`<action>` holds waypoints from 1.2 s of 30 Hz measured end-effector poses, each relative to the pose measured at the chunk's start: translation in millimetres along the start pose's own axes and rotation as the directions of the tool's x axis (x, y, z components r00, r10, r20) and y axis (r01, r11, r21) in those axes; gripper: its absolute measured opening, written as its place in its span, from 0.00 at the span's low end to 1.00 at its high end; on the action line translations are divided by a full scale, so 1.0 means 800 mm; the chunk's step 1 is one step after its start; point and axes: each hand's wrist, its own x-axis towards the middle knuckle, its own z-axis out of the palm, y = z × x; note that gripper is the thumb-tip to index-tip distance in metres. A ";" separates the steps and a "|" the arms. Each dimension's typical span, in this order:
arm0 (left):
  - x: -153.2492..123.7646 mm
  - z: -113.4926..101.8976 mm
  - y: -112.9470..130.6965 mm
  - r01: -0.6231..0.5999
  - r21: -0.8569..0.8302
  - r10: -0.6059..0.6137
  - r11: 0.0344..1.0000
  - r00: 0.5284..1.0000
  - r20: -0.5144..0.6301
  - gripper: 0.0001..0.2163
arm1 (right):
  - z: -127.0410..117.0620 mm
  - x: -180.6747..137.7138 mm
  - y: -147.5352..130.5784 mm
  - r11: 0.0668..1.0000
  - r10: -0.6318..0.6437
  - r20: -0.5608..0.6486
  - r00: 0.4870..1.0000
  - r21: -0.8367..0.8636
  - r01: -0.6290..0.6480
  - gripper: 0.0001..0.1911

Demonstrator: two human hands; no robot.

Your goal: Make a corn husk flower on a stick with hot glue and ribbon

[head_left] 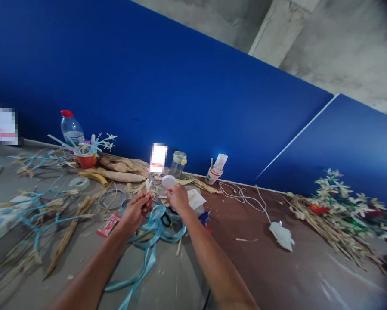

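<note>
My left hand [135, 211] is closed in a pinch on a small pale straw flower piece [148, 185] held above the table. My right hand [178, 197] is closed too, fingers curled close to the same piece; what it grips is too small to name. Under both hands lies a tangle of light blue ribbon [150, 247] with black scissors [165, 218] on it. A white round lid [168, 181] sits just beyond my right hand.
A water bottle [71, 128], an orange cup of straw flowers [86, 159], corn husks [120, 170], a glass jar [178, 163], a paper cup [213, 173], a white cable [245, 196], tape roll [78, 184] and a straw flower bunch [338, 211] lie about. A blue wall stands behind.
</note>
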 end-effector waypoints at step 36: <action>-0.009 0.015 -0.008 -0.026 0.177 0.020 0.984 0.999 0.034 0.13 | -0.004 -0.050 -0.037 0.124 0.327 0.216 0.920 0.955 -0.268 0.04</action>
